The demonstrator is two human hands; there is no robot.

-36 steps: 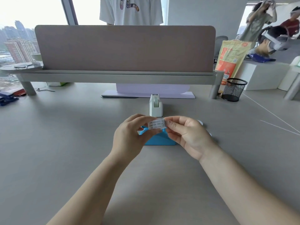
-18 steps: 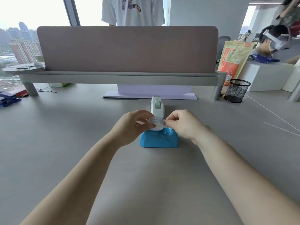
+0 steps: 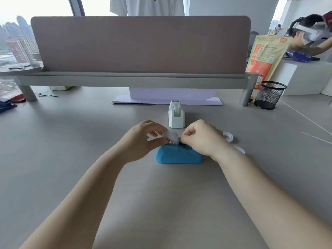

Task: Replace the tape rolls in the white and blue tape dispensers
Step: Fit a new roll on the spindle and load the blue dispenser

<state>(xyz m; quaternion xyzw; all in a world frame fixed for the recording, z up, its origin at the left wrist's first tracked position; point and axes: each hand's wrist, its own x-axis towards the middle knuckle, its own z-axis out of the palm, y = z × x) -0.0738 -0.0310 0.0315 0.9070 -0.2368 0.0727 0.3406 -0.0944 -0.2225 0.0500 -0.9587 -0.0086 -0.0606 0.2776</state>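
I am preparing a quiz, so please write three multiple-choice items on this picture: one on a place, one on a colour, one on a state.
1. Where is the white dispenser? A. beyond the blue dispenser B. on the shelf C. far left
2. What colour is the mesh cup? A. red B. black C. white
3. What do the left hand and right hand do? A. rest flat B. pinch a tape roll C. lift the white dispenser
Key: 1 A, it stands farther back; 2 B, dark mesh; 3 B, the roll sits between them.
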